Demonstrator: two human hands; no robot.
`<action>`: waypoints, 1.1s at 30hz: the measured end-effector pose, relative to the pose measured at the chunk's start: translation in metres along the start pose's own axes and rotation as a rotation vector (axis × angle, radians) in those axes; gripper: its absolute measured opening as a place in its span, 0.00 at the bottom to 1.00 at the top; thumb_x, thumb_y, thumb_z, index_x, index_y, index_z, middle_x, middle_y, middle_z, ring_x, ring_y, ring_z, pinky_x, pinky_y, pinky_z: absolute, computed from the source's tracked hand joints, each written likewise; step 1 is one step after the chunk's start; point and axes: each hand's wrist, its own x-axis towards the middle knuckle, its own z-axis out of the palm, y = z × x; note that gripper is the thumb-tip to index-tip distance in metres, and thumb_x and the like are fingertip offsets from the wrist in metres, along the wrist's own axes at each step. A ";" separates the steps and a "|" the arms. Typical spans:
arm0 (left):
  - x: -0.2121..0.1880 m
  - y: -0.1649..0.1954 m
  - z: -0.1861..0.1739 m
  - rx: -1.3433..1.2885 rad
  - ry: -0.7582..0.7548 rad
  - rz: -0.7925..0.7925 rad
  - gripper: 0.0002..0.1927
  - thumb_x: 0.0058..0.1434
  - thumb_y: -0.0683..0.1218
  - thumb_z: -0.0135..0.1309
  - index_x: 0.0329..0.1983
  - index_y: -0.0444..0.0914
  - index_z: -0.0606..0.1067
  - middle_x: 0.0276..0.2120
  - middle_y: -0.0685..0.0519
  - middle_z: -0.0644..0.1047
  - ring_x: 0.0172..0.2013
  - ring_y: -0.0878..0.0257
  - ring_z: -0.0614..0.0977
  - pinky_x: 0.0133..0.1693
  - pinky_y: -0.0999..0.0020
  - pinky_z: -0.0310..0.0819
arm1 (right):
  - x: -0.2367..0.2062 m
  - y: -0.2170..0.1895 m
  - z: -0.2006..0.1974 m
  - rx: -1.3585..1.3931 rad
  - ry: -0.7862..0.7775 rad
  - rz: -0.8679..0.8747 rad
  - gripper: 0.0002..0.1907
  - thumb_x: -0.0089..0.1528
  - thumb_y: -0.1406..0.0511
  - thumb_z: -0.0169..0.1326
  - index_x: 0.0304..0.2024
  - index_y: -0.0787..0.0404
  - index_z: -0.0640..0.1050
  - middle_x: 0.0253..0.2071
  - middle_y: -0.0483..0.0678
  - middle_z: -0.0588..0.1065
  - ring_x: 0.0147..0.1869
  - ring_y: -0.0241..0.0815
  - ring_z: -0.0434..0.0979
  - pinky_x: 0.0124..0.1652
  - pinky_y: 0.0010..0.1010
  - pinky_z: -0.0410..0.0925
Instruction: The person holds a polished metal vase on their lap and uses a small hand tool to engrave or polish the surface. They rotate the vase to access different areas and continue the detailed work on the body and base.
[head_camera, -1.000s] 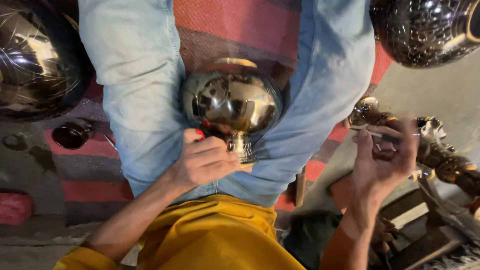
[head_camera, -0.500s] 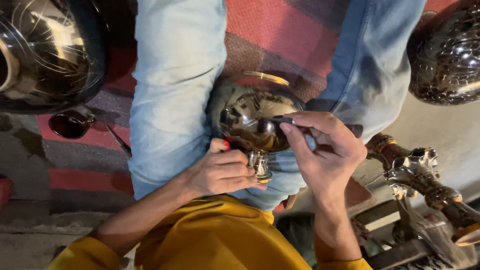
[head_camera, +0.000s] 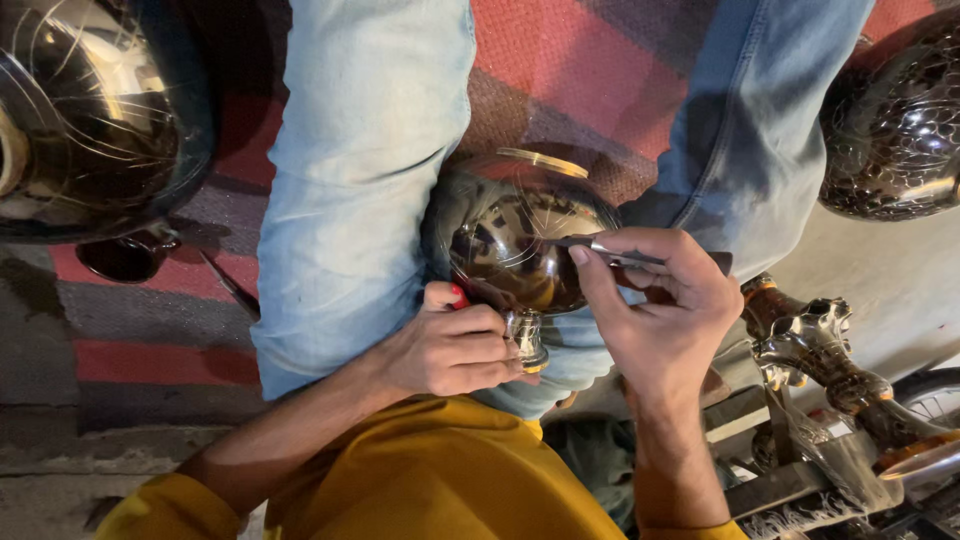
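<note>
Right hand (head_camera: 660, 310) moved from side clutter onto polished metal vase (head_camera: 520, 245), gripping thin engraving tool (head_camera: 625, 255); left hand (head_camera: 455, 350) clasps vase neck between knees. Few lines scratched; most surface plain.

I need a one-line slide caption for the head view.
Left hand grips a shiny metal goblet by its stem while right hand presses a thin engraving tool against it.

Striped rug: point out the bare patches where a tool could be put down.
Bare striped rug shows between the two denim legs, above the shiny bowl, and left of the leg, below the big pot. Crowded lower right: metal parts beside the right hand. The left hand grips the bowl's stem.
</note>
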 end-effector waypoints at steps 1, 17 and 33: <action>0.000 0.000 -0.001 -0.001 -0.005 -0.008 0.11 0.60 0.45 0.73 0.33 0.46 0.78 0.38 0.66 0.79 0.39 0.69 0.80 0.45 0.64 0.53 | 0.000 0.000 0.000 -0.009 -0.003 -0.010 0.09 0.62 0.72 0.69 0.41 0.64 0.81 0.38 0.45 0.82 0.38 0.28 0.81 0.39 0.18 0.73; 0.005 0.000 0.001 0.040 -0.048 -0.012 0.12 0.59 0.47 0.72 0.29 0.48 0.77 0.36 0.68 0.78 0.38 0.70 0.79 0.42 0.63 0.50 | 0.007 0.013 -0.009 -0.058 -0.062 -0.088 0.10 0.61 0.73 0.72 0.40 0.62 0.82 0.34 0.42 0.80 0.32 0.23 0.75 0.31 0.13 0.67; 0.005 0.001 0.002 0.038 -0.024 -0.031 0.14 0.59 0.50 0.75 0.29 0.49 0.77 0.37 0.69 0.78 0.39 0.72 0.78 0.43 0.64 0.49 | 0.043 0.033 -0.028 0.042 -0.439 -0.402 0.10 0.60 0.73 0.69 0.40 0.62 0.80 0.41 0.48 0.83 0.43 0.35 0.85 0.38 0.20 0.77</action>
